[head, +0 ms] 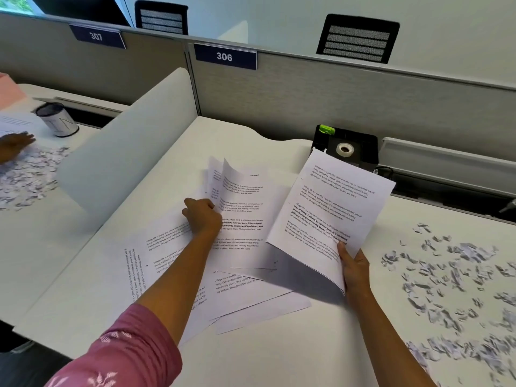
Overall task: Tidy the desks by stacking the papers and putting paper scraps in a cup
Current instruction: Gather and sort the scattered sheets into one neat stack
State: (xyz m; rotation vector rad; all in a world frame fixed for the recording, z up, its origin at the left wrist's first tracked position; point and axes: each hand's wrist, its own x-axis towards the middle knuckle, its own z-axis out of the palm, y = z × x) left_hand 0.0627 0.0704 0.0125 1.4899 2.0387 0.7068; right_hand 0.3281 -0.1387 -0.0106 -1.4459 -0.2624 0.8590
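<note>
Printed sheets [243, 247] lie fanned out on the white desk [307, 344] in front of me. My left hand [202, 216] pinches the edge of a sheet [240, 188] that curls up off the pile. My right hand [354, 268] holds a few gathered sheets [329, 213] by their lower corner, tilted above the desk. Paper scraps [452, 283] are scattered over the right part of the desk. A white cup [57, 120] stands on the neighbouring desk at the left.
A black tape dispenser [346, 148] sits at the back by the grey partition [335, 101]. A curved white divider [128, 143] separates the desks. Beyond it, another person's hand [15, 145] rests near more scraps [25, 174].
</note>
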